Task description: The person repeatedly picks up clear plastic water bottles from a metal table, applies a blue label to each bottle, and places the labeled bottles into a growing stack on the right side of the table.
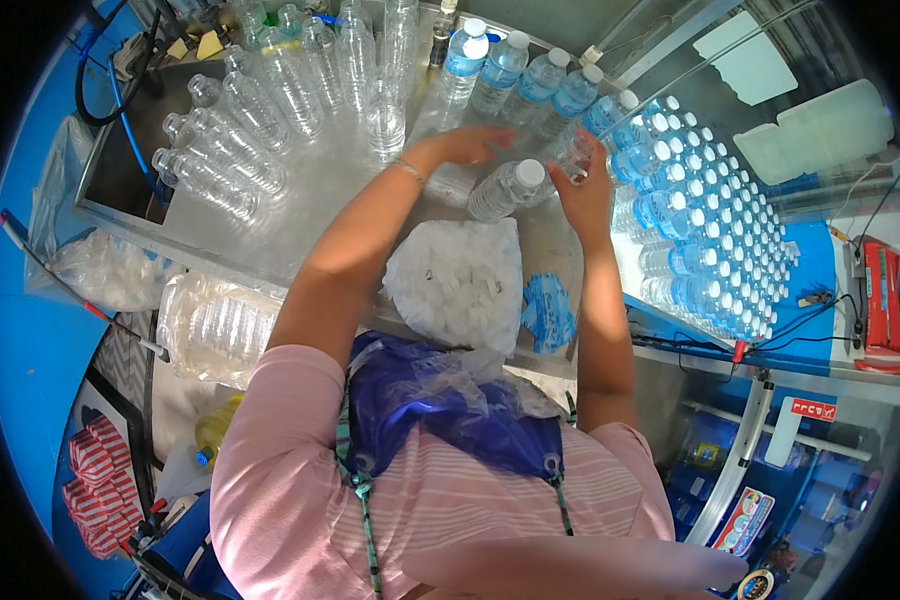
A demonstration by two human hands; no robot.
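Note:
My left hand (470,145) reaches across the steel tray (320,210), fingers apart, near the row of filled, blue-labelled bottles (510,75). My right hand (585,175) curls around a clear bottle (568,150), which is partly hidden by the fingers. Between my hands a capped bottle without a visible label (500,195) is on the tray. Just below it sits a bag of white caps (450,280), with a pile of blue labels (545,310) to its right. Uncapped empty bottles (260,110) occupy the tray's left and back.
Many capped, labelled bottles (695,230) crowd the right-side surface. Cables (790,330) and a red object (880,300) lie beyond them. A wrapped pack of empty bottles (215,325) sits below the tray's left edge, near a clear plastic bag (110,265).

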